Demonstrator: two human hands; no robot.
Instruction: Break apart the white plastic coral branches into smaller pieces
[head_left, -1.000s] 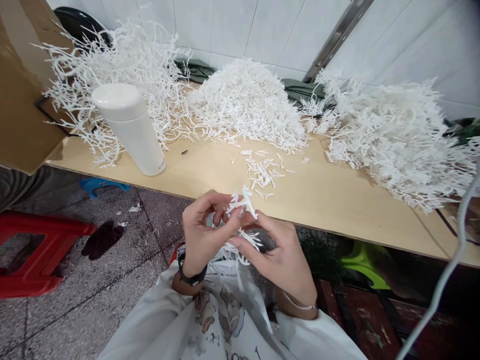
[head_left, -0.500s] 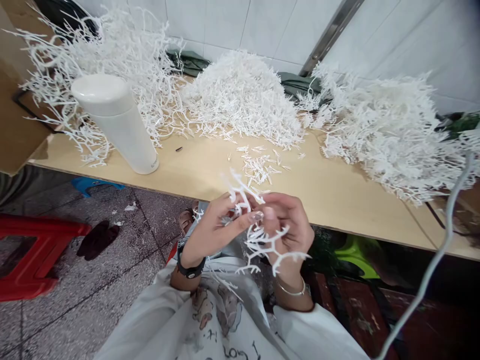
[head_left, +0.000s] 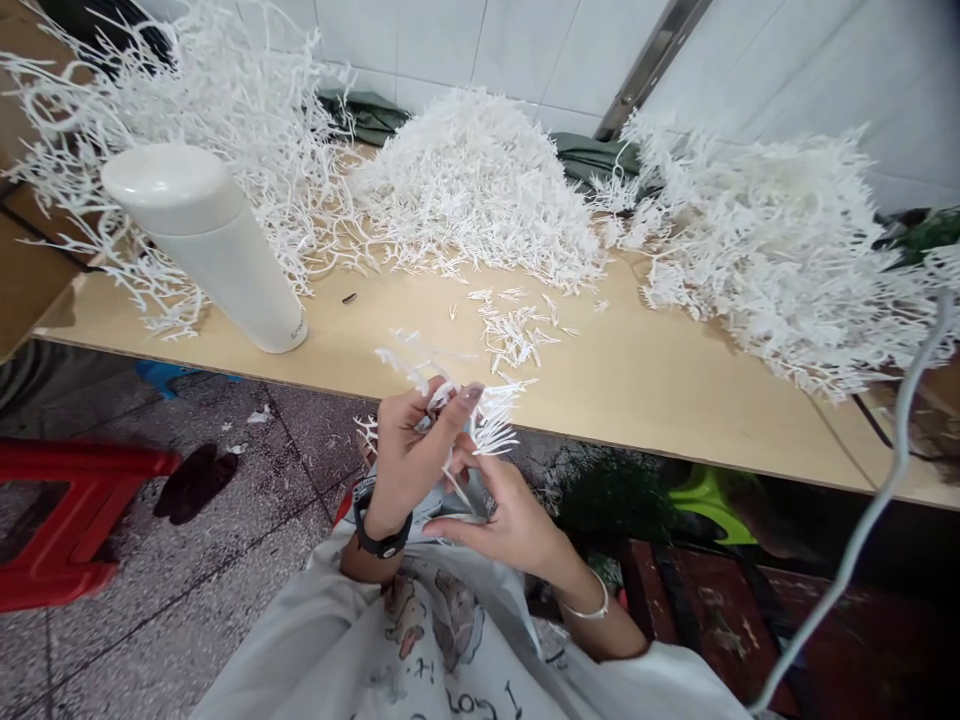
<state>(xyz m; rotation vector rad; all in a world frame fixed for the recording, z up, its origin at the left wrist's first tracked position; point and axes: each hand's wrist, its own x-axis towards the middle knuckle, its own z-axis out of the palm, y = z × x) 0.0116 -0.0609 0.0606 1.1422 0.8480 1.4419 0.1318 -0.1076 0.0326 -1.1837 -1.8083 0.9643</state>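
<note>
Just off the table's front edge, my left hand [head_left: 412, 450], with a dark watch at its wrist, is closed on white branched plastic sprigs [head_left: 496, 415]. Some stick out in a spiky tuft to the right, others reach blurred over its top. My right hand [head_left: 517, 520], wearing a bangle, sits below and to the right, thumb spread well away from its fingers. Those fingertips reach in under the left hand by a thin white stem [head_left: 456, 482] and are partly hidden. Beyond the hands, small loose white sprigs [head_left: 516, 335] lie on the wooden table [head_left: 637, 380].
Large white piles stand at the back: long branches [head_left: 225, 110] left, short sprigs [head_left: 487, 190] in the middle, more branches [head_left: 772, 250] right. A white flask [head_left: 217, 250] stands at left. A grey cable [head_left: 855, 540] crosses the right side. A red stool [head_left: 90, 460] is on the floor.
My right hand has moved down and away from the left, its thumb now spread. The branched piece hanging before it is gone from there; a spiky tuft now shows at the left hand.
</note>
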